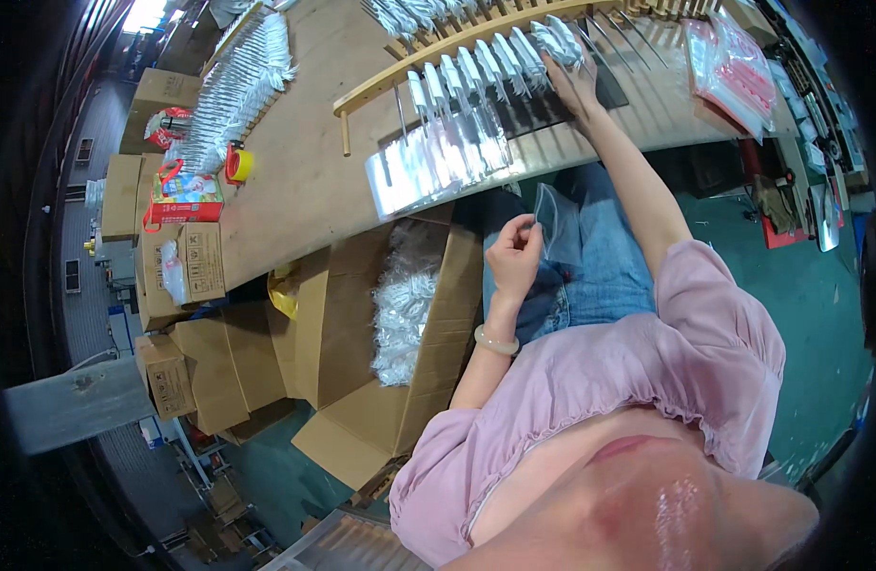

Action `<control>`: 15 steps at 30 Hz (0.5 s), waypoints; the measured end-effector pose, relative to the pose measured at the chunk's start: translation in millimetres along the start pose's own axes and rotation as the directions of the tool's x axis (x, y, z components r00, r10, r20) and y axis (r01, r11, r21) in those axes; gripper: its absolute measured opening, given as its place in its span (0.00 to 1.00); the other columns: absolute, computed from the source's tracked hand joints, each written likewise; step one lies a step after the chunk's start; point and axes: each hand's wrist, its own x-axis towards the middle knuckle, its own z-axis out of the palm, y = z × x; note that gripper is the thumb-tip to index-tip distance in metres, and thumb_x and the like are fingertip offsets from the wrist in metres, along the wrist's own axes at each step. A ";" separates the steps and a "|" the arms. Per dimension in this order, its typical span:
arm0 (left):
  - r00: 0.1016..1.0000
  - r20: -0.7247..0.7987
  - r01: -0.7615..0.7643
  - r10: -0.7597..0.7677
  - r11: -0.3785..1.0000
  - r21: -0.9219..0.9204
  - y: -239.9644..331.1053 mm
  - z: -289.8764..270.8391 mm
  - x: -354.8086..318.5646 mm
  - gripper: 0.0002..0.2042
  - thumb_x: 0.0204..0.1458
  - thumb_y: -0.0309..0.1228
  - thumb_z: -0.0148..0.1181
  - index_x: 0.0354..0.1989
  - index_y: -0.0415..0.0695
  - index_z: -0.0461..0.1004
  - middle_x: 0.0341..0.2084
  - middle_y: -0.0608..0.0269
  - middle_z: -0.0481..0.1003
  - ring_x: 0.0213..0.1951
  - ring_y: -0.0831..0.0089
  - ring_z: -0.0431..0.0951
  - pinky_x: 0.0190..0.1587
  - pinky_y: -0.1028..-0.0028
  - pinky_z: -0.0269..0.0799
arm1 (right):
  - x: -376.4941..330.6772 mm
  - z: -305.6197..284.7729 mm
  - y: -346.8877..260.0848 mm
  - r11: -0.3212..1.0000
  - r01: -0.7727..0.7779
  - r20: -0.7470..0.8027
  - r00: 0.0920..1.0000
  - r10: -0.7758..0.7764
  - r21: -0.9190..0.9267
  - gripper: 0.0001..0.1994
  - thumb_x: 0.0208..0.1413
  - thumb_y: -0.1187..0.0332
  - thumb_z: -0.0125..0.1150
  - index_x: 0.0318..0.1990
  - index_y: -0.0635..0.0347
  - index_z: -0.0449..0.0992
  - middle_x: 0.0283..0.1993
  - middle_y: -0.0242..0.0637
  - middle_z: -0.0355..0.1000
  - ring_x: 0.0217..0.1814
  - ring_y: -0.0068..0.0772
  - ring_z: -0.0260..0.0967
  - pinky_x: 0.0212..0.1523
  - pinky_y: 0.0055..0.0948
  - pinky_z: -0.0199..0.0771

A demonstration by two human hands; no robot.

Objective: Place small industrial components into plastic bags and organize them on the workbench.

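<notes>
My left hand (515,255), with a pale bangle on its wrist, pinches the edge of a small clear plastic bag (562,226) above my lap. At the far edge of reach, my right hand (575,84) closes round a white bundle (558,40) at the right end of a row. What the bundle contains is hard to make out. More white bundles (487,68) stand side by side along a wooden rack (371,95) with metal rods. In front of that row, a stack of clear plastic bags (390,186) lies at the table's near edge.
An open carton (338,319) holding clear-wrapped pieces (405,324) stands below the table (305,162). Another row of white bundles (233,100), yellow tape (240,165) and a red box (186,200) are at the left. Pink-marked plastic bags (733,71) lie at the right.
</notes>
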 end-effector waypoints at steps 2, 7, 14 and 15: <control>0.999 0.002 -0.048 0.048 0.998 0.048 2.0 0.2 3.4 0.04 0.50 0.25 0.61 0.33 0.38 0.78 0.18 0.72 0.73 0.22 0.88 0.69 0.24 0.84 0.65 | -5.4 -13.1 -5.3 0.985 -0.010 0.036 0.999 0.016 -0.170 0.19 0.48 0.66 0.65 0.48 0.58 0.71 0.43 0.41 0.75 0.44 0.37 0.73 0.44 0.30 0.71; 0.959 -0.049 -0.262 0.280 0.937 0.233 -2.0 3.6 21.2 0.04 0.48 0.24 0.61 0.31 0.41 0.77 0.17 0.59 0.75 0.18 0.71 0.75 0.23 0.75 0.69 | -52.0 -64.4 -30.4 0.988 0.062 0.191 0.981 -0.035 -0.138 0.20 0.48 0.70 0.64 0.51 0.57 0.70 0.46 0.43 0.74 0.46 0.45 0.73 0.45 0.31 0.71; 0.900 0.060 -0.426 0.432 0.839 0.338 7.5 19.6 31.2 0.05 0.48 0.26 0.61 0.33 0.41 0.78 0.19 0.51 0.75 0.20 0.64 0.77 0.24 0.73 0.71 | -119.0 -132.6 -99.8 0.996 0.053 0.735 0.678 0.015 -0.070 0.18 0.48 0.80 0.56 0.49 0.62 0.72 0.41 0.41 0.76 0.44 0.36 0.74 0.47 0.33 0.71; 0.904 0.044 -0.415 0.424 0.852 0.318 8.0 22.8 30.3 0.05 0.49 0.26 0.60 0.33 0.41 0.78 0.20 0.51 0.75 0.21 0.61 0.77 0.24 0.70 0.71 | -117.4 -133.2 -100.1 0.996 0.050 0.736 0.677 0.023 -0.077 0.18 0.48 0.80 0.56 0.49 0.62 0.72 0.41 0.41 0.76 0.44 0.36 0.74 0.47 0.33 0.71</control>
